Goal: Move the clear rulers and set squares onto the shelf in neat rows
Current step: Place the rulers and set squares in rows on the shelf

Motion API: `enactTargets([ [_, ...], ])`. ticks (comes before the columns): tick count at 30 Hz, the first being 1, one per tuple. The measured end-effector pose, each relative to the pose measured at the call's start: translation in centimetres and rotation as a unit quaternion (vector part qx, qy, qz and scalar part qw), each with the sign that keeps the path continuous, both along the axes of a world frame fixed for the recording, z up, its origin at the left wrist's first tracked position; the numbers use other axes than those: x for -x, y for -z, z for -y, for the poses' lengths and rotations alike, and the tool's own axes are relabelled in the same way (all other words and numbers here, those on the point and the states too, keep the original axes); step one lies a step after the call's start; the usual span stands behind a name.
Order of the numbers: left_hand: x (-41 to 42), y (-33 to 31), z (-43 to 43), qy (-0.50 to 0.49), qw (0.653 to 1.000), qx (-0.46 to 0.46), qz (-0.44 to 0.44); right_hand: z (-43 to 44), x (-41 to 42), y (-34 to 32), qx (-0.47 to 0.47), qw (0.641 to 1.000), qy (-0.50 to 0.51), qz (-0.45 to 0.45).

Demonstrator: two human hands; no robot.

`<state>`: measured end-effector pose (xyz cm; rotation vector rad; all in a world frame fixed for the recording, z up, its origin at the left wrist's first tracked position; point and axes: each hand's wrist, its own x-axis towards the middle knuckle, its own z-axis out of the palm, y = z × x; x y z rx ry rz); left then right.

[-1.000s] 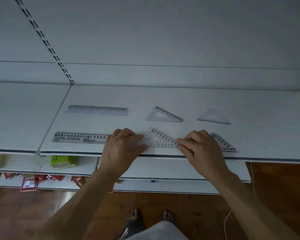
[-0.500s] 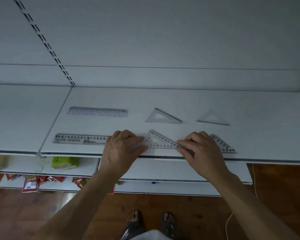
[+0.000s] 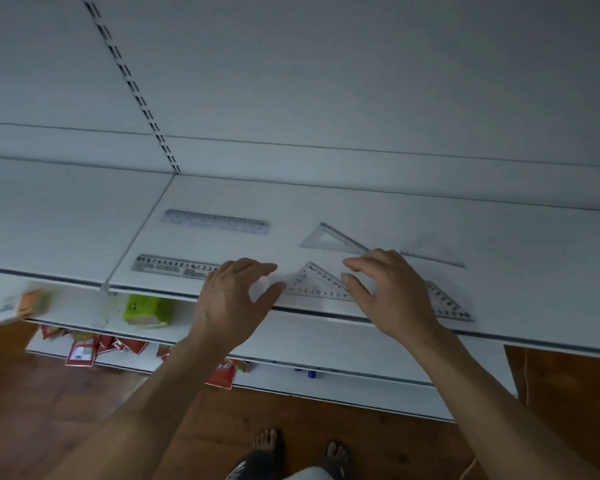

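On the white shelf (image 3: 516, 271) lie two rows of clear tools. The back row holds a ruler (image 3: 215, 221), a set square (image 3: 333, 237) and a faint set square (image 3: 433, 252). In the front row are a ruler (image 3: 174, 266), a middle set square (image 3: 321, 284) and a right set square (image 3: 447, 303), partly hidden by my right wrist. My left hand (image 3: 236, 296) hovers at the middle set square's left corner with fingers spread and relaxed. My right hand (image 3: 388, 292) hovers over its right end, fingers loose. Neither hand holds anything.
Below the shelf's front edge sit lower shelves with a green box (image 3: 148, 310), an orange-and-white box (image 3: 21, 304) and red packets (image 3: 84, 348). A slotted upright (image 3: 132, 84) runs up the back panel. Bare feet stand on the wooden floor (image 3: 49, 410).
Both hands have lifted off the middle front set square and opened; before, their fingers pressed on its two ends. The view has shifted slightly.
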<state>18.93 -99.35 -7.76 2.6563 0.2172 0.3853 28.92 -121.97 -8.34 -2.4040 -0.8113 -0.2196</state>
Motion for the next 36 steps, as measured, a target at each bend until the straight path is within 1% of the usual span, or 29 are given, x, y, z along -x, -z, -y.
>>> enactTargets([
  [4,2.4,-1.5,-1.1,-0.041,0.999,0.010,0.015,-4.1,0.1,-0.9,-0.019,0.999,-0.034,-0.032],
  [8,5.8,-2.7,-4.3,-0.076,0.997,-0.010,-0.023,-9.6,1.1,-2.2,-0.064,0.990,-0.074,-0.102],
  [10,7.7,-3.4,-6.8,-0.097,0.995,-0.025,-0.018,-12.6,2.1,-2.9,-0.062,0.986,-0.092,-0.121],
  [12,9.6,-4.2,-9.6,-0.109,0.993,-0.038,-0.027,-15.8,3.5,-3.5,-0.044,0.985,-0.115,-0.122],
  [15,13.4,-4.6,-14.3,-0.140,0.986,-0.048,-0.079,-21.7,6.1,-4.3,-0.025,0.981,-0.144,-0.129],
  [24,28.5,-5.3,-30.3,-0.252,0.962,-0.059,-0.083,-43.3,17.8,-6.5,-0.020,0.966,-0.228,-0.117],
  [29,33.6,-5.1,-37.0,-0.300,0.950,-0.038,-0.080,-52.1,21.8,-6.7,0.002,0.957,-0.266,-0.114],
  [34,35.3,-5.2,-43.7,-0.337,0.939,0.034,-0.058,-60.4,23.0,-6.9,0.019,0.952,-0.284,-0.110],
  [36,35.4,-4.9,-47.2,-0.348,0.935,0.046,-0.055,-64.1,22.9,-6.5,0.023,0.951,-0.288,-0.114],
])
